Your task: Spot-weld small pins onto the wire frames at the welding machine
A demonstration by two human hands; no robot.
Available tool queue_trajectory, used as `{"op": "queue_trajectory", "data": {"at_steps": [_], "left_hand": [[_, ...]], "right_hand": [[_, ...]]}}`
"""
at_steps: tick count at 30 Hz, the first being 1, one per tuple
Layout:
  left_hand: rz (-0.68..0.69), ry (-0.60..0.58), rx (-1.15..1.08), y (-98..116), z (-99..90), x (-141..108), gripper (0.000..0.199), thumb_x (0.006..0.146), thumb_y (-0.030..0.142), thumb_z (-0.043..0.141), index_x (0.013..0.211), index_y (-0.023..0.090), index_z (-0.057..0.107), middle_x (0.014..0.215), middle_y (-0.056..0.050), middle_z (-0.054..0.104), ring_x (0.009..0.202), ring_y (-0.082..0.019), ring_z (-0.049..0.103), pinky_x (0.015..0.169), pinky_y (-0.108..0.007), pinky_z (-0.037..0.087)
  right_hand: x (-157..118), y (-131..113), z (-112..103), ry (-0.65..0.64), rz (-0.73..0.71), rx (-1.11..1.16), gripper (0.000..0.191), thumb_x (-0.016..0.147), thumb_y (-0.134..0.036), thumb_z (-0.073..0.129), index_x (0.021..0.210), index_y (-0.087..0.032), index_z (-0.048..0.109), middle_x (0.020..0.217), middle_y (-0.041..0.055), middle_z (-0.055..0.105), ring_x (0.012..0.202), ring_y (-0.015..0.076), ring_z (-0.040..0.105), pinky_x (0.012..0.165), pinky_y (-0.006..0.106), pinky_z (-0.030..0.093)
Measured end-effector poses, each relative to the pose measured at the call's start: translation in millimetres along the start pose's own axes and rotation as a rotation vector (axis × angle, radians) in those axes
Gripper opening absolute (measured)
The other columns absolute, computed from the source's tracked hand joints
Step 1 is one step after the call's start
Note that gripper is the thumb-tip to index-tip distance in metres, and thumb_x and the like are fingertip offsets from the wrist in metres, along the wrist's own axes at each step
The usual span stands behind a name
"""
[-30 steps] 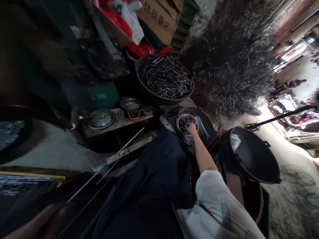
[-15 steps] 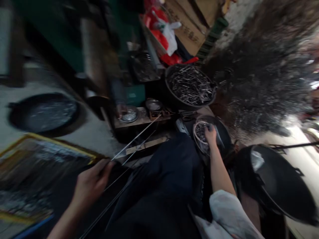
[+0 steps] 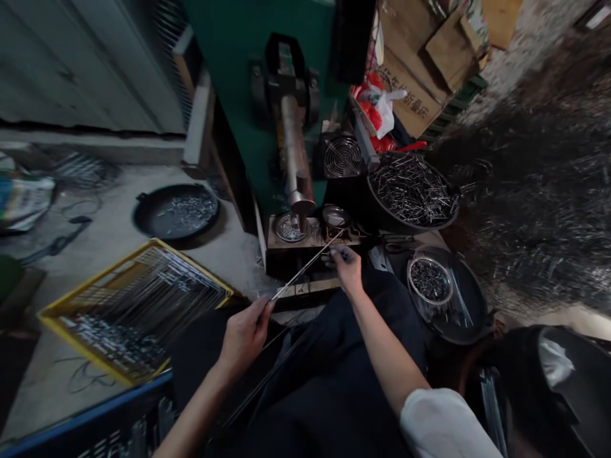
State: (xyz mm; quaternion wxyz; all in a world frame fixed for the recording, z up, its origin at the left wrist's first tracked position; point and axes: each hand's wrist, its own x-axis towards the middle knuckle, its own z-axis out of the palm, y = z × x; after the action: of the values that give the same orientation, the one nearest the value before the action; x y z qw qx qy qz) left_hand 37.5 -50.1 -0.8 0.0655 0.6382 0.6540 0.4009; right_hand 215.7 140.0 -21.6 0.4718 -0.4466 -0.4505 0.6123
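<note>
My left hand (image 3: 245, 332) is closed around a few thin metal rods (image 3: 303, 270), which slant up and right over my lap. Close to their far ends is my right hand (image 3: 348, 268), its darkened fingertips drawn together; whatever they pinch is too small to make out. Just beyond the rod tips sits a small round metal dish (image 3: 336, 217) on the machine's ledge. To its left, a shallow dish of small shiny pieces (image 3: 290, 228) lies below the machine's steel arm (image 3: 296, 159). Right of my knee, a clear bowl (image 3: 450, 286) holds small dark metal parts.
The green machine (image 3: 219, 38) stands in front. A yellow crate (image 3: 90, 340) of rods and a black pan (image 3: 143, 219) are at left. At right are a large black basin (image 3: 382, 213) heaped with metal pieces, another black tub (image 3: 520, 375) and a dark wire heap (image 3: 539, 191).
My right hand has left the bowl of small parts and come left to the rod ends. The left hand still holds the rods. The view has turned left.
</note>
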Motion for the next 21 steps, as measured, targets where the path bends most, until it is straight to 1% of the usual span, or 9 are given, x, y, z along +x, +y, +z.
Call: {"op": "queue_trajectory", "data": {"at_steps": [2,4,7,9,15,18,21], "left_hand": [[-0.006,0.008,-0.007,-3.7,-4.3,-1.2,0.028,0.102,0.027,0.047,0.099,0.006,0.066,0.084,-0.01,0.073,0.068,-0.016,0.07,0.066,-0.022,0.05],[-0.023,0.015,-0.011,-7.5,-8.0,-3.7,0.028,0.101,0.026,0.047,0.099,0.006,0.066,0.083,-0.01,0.073,0.067,-0.017,0.069,0.066,-0.023,0.049],[-0.045,0.031,-0.01,-12.6,-13.0,-9.0,0.028,0.101,0.025,0.046,0.098,0.007,0.066,0.08,-0.009,0.072,0.063,-0.016,0.068,0.063,-0.023,0.048],[-0.049,0.052,-0.012,-15.0,-16.8,-12.7,0.028,0.102,0.026,0.046,0.099,0.006,0.066,0.079,-0.009,0.072,0.061,-0.016,0.068,0.061,-0.023,0.048],[-0.072,0.094,-0.044,-19.0,-30.4,-20.1,0.024,0.101,0.025,0.048,0.103,0.008,0.065,0.083,-0.008,0.074,0.066,-0.015,0.07,0.064,-0.021,0.049],[-0.064,0.109,-0.05,-21.5,-33.9,-23.0,0.023,0.101,0.025,0.05,0.101,0.008,0.066,0.08,-0.007,0.072,0.063,-0.014,0.069,0.062,-0.02,0.049],[-0.031,0.127,-0.037,-23.1,-34.2,-25.1,0.023,0.101,0.024,0.049,0.101,0.008,0.066,0.081,-0.008,0.073,0.064,-0.015,0.07,0.063,-0.02,0.049]], "right_hand": [[-1.1,-4.6,16.2,0.023,0.02,0.095,0.024,0.073,-0.034,0.074,0.086,-0.015,0.068,0.073,0.0018,0.071,0.066,0.0167,0.072,0.058,0.023,0.057],[-3.4,-10.6,27.9,0.024,0.07,0.184,0.025,0.069,-0.031,0.078,0.086,-0.015,0.07,0.074,0.0026,0.072,0.069,0.0172,0.073,0.062,0.024,0.059],[-8.5,-17.0,39.8,-0.001,0.155,0.291,0.026,0.063,-0.023,0.083,0.085,-0.014,0.072,0.077,0.0031,0.073,0.073,0.0175,0.074,0.067,0.023,0.06],[-11.8,-19.6,45.1,-0.015,0.193,0.326,0.026,0.061,-0.018,0.084,0.083,-0.014,0.072,0.076,0.003,0.074,0.074,0.0176,0.074,0.067,0.022,0.06],[-15.3,-28.2,55.5,-0.035,0.271,0.272,0.022,0.066,-0.019,0.084,0.081,-0.015,0.068,0.077,0.0039,0.074,0.075,0.02,0.075,0.057,0.021,0.058],[-14.8,-30.3,60.0,-0.032,0.258,0.271,0.022,0.065,-0.018,0.084,0.078,-0.015,0.067,0.076,0.0027,0.074,0.072,0.019,0.075,0.057,0.021,0.059],[-15.2,-30.4,64.0,-0.013,0.233,0.281,0.02,0.064,-0.018,0.084,0.076,-0.015,0.067,0.072,0.0009,0.072,0.069,0.0173,0.074,0.058,0.02,0.059]]}}
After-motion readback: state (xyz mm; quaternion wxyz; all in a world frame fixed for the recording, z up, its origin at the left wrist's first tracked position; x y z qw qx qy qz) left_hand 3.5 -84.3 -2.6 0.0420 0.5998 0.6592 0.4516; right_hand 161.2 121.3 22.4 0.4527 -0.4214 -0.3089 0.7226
